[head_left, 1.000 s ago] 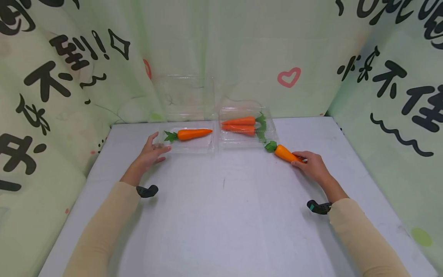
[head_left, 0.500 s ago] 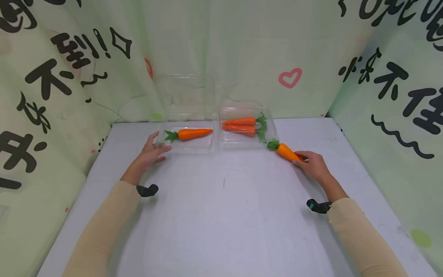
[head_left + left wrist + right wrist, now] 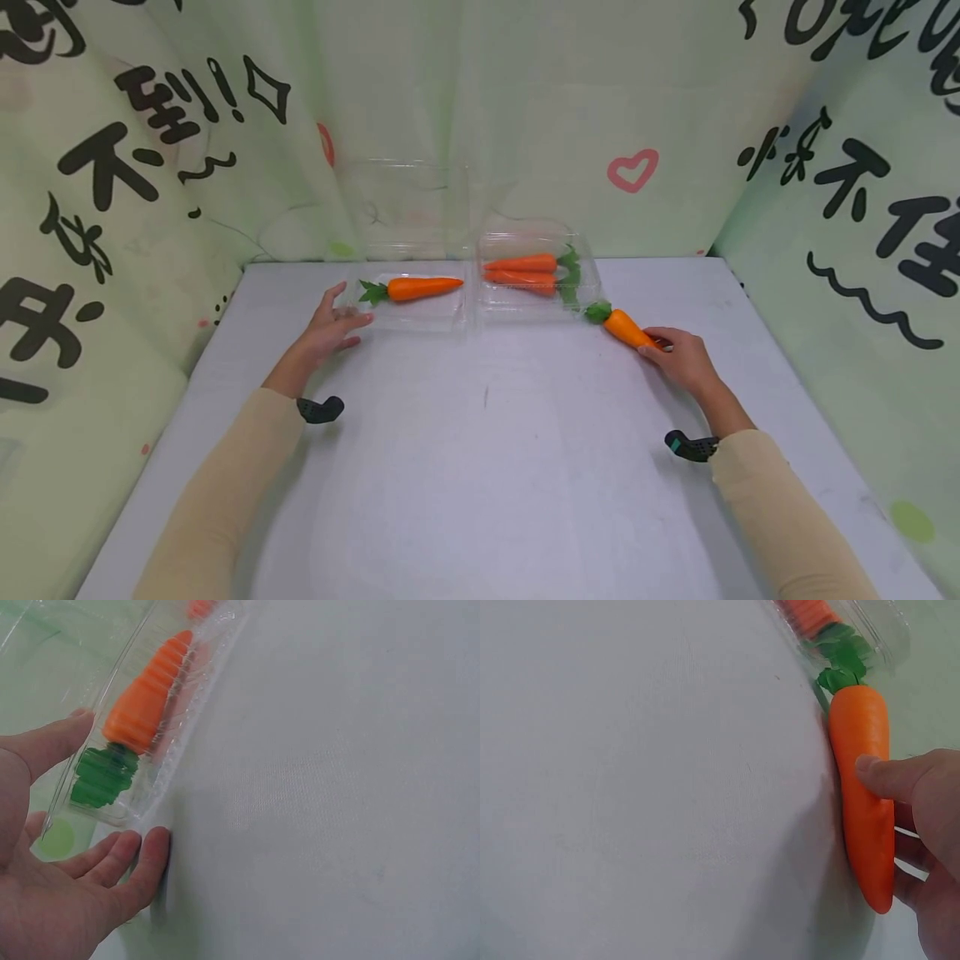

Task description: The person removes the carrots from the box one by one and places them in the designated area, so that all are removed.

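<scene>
Right hand point(image 3: 681, 360) pinches 1 orange carrot point(image 3: 624, 327).

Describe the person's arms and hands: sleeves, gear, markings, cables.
Left sleeve and right sleeve: plain beige, long. Left hand and right hand: bare, no gloves. A black, bent device shows by each cuff: left device and right device, the latter with a small teal patch. No cables visible.

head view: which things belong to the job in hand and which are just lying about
Belonging to the job, judging by the hands:
carrot gripped by the right hand
clear packaging beside the left hand
three packed carrots

Apparently not, though surroundings or worn rather than lying about:
white table
printed backdrop
black wrist devices
</scene>
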Motion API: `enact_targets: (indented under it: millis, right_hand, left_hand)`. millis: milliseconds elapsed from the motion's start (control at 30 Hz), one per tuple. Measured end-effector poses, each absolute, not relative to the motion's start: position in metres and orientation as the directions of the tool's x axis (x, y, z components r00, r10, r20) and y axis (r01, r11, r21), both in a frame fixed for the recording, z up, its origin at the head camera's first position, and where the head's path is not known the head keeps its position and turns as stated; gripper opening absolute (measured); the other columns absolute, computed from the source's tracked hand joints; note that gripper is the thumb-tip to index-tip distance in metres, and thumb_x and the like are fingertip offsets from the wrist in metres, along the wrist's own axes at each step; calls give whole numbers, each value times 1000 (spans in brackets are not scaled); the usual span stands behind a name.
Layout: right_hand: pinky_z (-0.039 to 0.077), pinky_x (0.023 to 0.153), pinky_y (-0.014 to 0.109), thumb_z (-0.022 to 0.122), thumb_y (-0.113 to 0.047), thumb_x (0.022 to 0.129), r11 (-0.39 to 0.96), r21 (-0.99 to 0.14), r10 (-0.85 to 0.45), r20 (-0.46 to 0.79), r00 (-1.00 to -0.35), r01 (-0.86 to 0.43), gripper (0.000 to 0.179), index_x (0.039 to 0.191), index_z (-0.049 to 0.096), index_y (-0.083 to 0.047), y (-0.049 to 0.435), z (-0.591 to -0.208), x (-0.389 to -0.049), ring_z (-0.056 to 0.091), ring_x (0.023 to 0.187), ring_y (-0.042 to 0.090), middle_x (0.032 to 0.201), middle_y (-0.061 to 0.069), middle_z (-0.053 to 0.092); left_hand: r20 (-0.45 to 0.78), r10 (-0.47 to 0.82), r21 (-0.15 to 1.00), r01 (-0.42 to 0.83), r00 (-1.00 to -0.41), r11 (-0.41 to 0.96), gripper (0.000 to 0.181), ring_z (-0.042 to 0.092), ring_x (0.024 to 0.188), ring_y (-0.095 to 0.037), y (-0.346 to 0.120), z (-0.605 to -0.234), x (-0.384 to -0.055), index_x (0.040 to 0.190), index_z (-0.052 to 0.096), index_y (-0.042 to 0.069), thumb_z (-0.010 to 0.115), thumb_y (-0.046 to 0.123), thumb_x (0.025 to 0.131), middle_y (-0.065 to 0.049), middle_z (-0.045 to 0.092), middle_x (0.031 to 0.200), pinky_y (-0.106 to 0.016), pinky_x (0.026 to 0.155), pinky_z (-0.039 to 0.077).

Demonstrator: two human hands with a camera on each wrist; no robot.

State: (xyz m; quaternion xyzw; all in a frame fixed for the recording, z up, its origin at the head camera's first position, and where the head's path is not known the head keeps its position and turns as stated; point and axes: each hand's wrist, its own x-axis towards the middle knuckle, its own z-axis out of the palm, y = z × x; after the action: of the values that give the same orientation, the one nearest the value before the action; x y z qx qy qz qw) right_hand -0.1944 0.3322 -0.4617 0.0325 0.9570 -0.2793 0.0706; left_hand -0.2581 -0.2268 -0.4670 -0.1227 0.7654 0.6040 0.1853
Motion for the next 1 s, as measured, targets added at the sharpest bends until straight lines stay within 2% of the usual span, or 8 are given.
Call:
enact_targets:
  millis: [467,700,1000]
  right_hand:
    - [42,104,59,59,-24,97,853,-511,41,-135,-990,105,50,139,47,1,336,-460,-196,48,117,41,132,26,53]
    - [46,100,57,61,-24,96,833,-546,52,-88,-995,92,51,139,48,-1,331,-452,-197,48,117,42,133,26,53]
    - [43,105,56,60,-23,96,799,-599,43,-26,-999,50,48,138,50,-3,316,-439,-204,48,121,39,136,22,52]
  left_hand:
    - [-424,61,886,-399,-904,237,95,31,143,-33,-228,-466,-259,154,-7,35,65,26,93,-18,14,161,-48,114,36]
    - [-416,52,887,-392,-908,245,96,30,143,-33,-230,-466,-258,154,-8,35,65,27,93,-18,13,161,-48,114,36]
    - [-408,68,895,-384,-910,226,95,30,144,-33,-229,-468,-255,154,-7,35,65,27,93,-19,11,161,-49,115,35]
